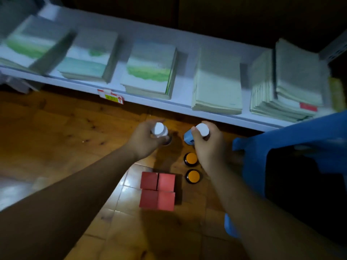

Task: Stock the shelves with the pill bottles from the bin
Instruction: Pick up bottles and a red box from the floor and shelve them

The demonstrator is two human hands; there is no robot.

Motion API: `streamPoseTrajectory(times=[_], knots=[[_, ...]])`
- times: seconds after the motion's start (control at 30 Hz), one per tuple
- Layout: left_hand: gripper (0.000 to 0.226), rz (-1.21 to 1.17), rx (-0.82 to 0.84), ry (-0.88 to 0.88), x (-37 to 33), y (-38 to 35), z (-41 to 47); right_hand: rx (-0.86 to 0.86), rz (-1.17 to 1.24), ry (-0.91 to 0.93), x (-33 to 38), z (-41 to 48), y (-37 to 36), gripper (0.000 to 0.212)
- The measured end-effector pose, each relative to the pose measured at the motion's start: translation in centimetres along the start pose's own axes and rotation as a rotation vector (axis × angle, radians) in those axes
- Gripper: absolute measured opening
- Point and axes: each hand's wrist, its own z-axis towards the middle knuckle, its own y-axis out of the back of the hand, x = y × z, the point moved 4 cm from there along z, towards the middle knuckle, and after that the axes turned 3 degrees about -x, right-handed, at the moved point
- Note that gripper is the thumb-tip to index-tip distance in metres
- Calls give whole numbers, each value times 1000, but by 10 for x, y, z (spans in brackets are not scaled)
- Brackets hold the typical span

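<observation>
My left hand (143, 140) grips a white-capped pill bottle (159, 129) just above the wooden floor. My right hand (208, 147) grips another white-capped bottle with a blue label (201, 131) beside it. Both bottles are held in front of the low white shelf (180, 94). Two dark bottles with orange caps (191, 158) (193, 176) stand on the floor between my arms. The blue bin (293, 147) sits at the right, its inside dark.
Several stacks of flat green-and-white packets (150, 72) cover the white shelf. Red boxes (157, 191) sit together on the floor below my hands. A price tag (110, 96) hangs on the shelf's front edge. Bare wooden floor spreads to the left.
</observation>
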Motion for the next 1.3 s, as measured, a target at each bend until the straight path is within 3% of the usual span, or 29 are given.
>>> streamPoseTrajectory(times=[0.1, 0.2, 0.37, 0.5, 0.67, 0.8, 0.9, 1.07, 1.3], knots=[[69, -339, -78, 82, -65, 51, -42, 5, 205, -18, 81, -39, 41, 59], [64, -529, -137, 27, -157, 109, -84, 24, 385, -54, 186, -71, 101, 54], [37, -599, -135, -118, -355, 219, -144, -40, 604, 5, 386, -98, 224, 21], [23, -649, -75, -163, -521, 301, -206, 12, 716, 33, 545, -119, 328, 39], [27, -702, 6, -219, -679, 377, -311, 134, 757, 18, 686, -177, 453, 31], [42, -813, 154, -241, -742, 390, -387, 163, 763, 6, 732, -226, 526, 59], [38, -869, 291, -260, -761, 384, -431, 177, 736, -19, 735, -261, 559, 70], [39, -937, 443, -233, -772, 367, -467, 262, 827, -103, 718, -308, 592, 55], [42, -913, 766, -249, -801, 323, -488, 29, 1005, -78, 685, -362, 653, 45]])
